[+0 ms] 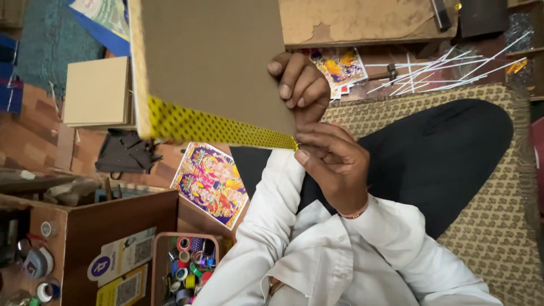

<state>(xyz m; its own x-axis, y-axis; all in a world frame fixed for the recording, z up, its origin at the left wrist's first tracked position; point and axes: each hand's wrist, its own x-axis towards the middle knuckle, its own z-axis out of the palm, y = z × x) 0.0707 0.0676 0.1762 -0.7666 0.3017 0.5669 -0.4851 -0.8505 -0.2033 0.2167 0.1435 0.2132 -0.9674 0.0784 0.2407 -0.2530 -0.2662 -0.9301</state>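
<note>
Both hands (317, 124) at board (215, 62) corner.

The brown board (212, 62) has a yellow black-dotted edge strip (221, 127); the mat (487, 226) is patterned tan.

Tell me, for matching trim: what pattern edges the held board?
Yellow strip with dark dots, head view.

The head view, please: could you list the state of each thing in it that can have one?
brown board: held up, tilted, yellow patterned tape along its lower edge.
left hand: gripping the board's edge.
right hand: pinching the tape's end at the board's corner.
cardboard box: open on top.
basket: full of tape rolls.
colourful print: lying flat.
</note>
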